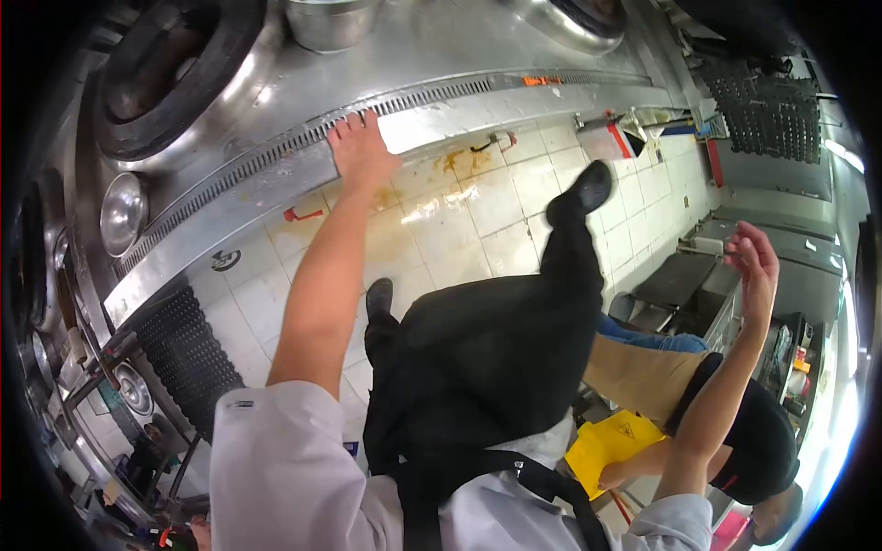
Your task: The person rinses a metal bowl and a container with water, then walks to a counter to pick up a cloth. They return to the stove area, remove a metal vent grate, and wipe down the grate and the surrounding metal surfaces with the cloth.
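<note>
My left hand (363, 151) lies on the front edge of a long steel cooking range (441, 124), fingers spread toward its slotted drain channel (303, 138). It grips nothing. Off to the right, my right hand (757, 268) is raised in the air with its fingers loosely bent and apart, holding nothing. A steel bowl (124, 214) rests tilted at the left end of the range, and a steel pot (333, 23) stands behind my left hand. An orange object (542, 81) lies in the drain channel farther right.
White floor tiles (496, 197) carry brown, wet stains. Black perforated mats (188, 354) lie at the left. A co-worker (753, 432) bends at the lower right beside a yellow warning sign (616, 445). A dustpan-like object (606, 142) stands near the range's right end.
</note>
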Motion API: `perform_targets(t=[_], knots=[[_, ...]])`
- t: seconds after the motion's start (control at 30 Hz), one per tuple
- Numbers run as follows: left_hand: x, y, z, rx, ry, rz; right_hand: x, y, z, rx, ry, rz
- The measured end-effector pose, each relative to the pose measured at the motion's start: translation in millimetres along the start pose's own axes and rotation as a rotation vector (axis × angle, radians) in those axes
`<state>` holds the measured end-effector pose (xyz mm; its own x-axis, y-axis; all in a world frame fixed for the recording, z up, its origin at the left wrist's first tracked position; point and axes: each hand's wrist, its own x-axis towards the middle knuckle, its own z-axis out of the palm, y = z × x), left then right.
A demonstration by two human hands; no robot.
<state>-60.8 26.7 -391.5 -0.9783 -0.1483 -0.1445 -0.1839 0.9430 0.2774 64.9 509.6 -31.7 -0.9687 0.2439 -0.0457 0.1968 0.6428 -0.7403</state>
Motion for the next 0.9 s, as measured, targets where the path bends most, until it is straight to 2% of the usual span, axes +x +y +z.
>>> perform_targets(t=[0.13, 0.2, 0.23, 0.27, 0.3, 0.33, 0.4, 0.47, 0.53, 0.6, 0.67, 0.7, 0.8, 0.83, 0.9], knots=[[-2.7, 5.1, -4.9, 0.033, 0.005, 0.004, 0.8, 1.6, 25.6, 0.43, -0.158, -0.137], [1.1, 9.0, -4.7, 0.036, -0.014, -0.012, 20.4, 25.0, 55.2, 0.73, -0.348, -0.065], [1.4, 9.6, -3.5, 0.043, -0.02, -0.013, 30.1, 40.3, 75.5, 0.65, -0.353, 0.07], [-0.7, 8.4, -2.5, 0.054, -0.028, -0.018, 33.5, 44.1, 98.5, 0.335, -0.408, 0.119], [0.1, 7.8, -2.5, 0.074, -0.015, -0.013, 26.4, 60.1, 116.5, -0.517, -0.296, -0.237], [2.5, 8.1, -1.4, 0.093, 0.003, -0.01, 23.9, 71.0, 122.3, -1.059, -0.227, -0.604], [1.0, 8.3, 8.2, 0.135, 0.04, -0.015, 28.4, 125.0, 138.4, -0.452, -0.273, -0.373], [1.9, 9.4, 11.1, 0.209, 0.075, 0.007, 16.3, 177.6, 157.9, -0.045, -0.304, 0.117], [0.4, 10.9, 14.1, 0.234, 0.052, 0.018, -12.2, 214.7, 172.6, -0.273, -0.367, -0.094], [12.6, 7.9, 16.6, 0.317, -0.088, -0.027, -51.9, 231.5, 187.3, -0.136, -0.401, 0.036], [19.3, 6.2, 19.6, 0.328, -0.127, -0.041, -97.8, 257.8, 199.5, 0.083, -0.504, 0.166], [18.8, 6.8, 25.1, 0.341, -0.082, -0.017, -126.6, 265.2, 209.1, 0.135, -0.486, 0.195], [9.1, 0.3, 30.9, 0.383, 0.028, 0.017, -190.5, 254.6, 215.6, 0.179, -0.639, 0.207], [6.6, 2.7, 31.0, 0.394, 0.055, 0.025, -204.7, 242.4, 213.4, 0.207, -0.745, 0.327], [3.6, 7.6, 30.2, 0.399, 0.099, 0.041, -224.8, 217.2, 208.7, 0.238, -0.87, 0.256]])
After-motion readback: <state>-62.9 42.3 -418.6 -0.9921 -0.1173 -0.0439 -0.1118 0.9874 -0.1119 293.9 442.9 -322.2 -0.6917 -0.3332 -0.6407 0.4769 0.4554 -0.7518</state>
